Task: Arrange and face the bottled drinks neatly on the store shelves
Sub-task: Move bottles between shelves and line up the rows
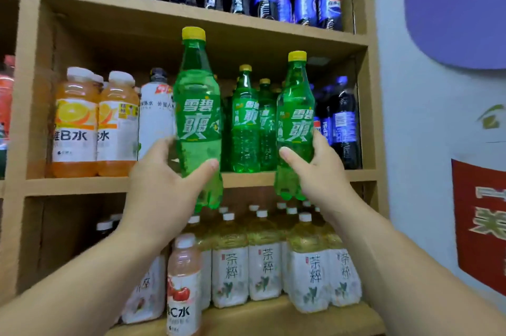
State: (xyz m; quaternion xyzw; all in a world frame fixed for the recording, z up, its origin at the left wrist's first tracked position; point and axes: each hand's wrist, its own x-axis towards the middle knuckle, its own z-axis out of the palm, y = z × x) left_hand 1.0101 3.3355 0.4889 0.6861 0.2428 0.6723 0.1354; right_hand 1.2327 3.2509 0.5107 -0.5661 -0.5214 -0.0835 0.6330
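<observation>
Two green soda bottles were held upright before the middle shelf: left hand grasping one bottle, right hand grasping the other bottle.

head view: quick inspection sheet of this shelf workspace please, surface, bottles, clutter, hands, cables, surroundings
surface: tan shelf unit, three stocked tiers in view
job's things: left green bottle and right green bottle held upright in front of the middle tier, labels outward, not set on the board; shelved green bottles stand between them
clutter: nothing seen
grippers: left hand grips the left green bottle low down; right hand grips the right green bottle low down
cables: nothing seen
surroundings: orange drinks and white bottle at left, dark cola bottles at right, tea bottles below, pale wall with red sign
</observation>
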